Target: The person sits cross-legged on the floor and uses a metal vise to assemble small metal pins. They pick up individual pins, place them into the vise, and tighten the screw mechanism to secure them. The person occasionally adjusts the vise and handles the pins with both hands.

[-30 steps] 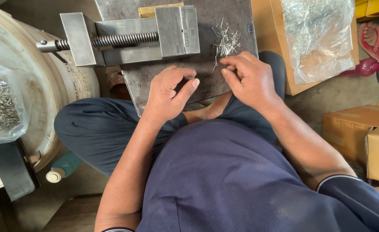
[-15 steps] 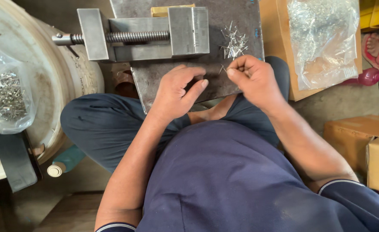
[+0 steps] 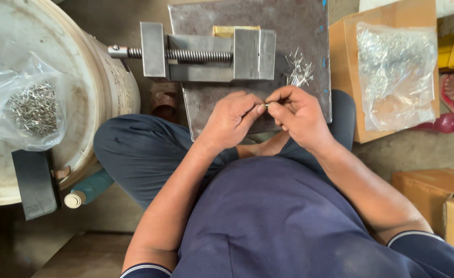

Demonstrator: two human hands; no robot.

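The vise is showing dull grey brushed metal, sitting on a scuffed, matt steel plate. Thin pins are glinting bright metal. Glossy crinkled plastic bags are lying on matt brown cardboard boxes.

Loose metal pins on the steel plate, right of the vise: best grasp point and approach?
Take one pin from the fringe of the pin pile, pinching mid-shaft from above. They lie flat and criss-crossed on the steel plate; thin shafts give no side purchase. The vise blocks the left, so come from the right hand side.
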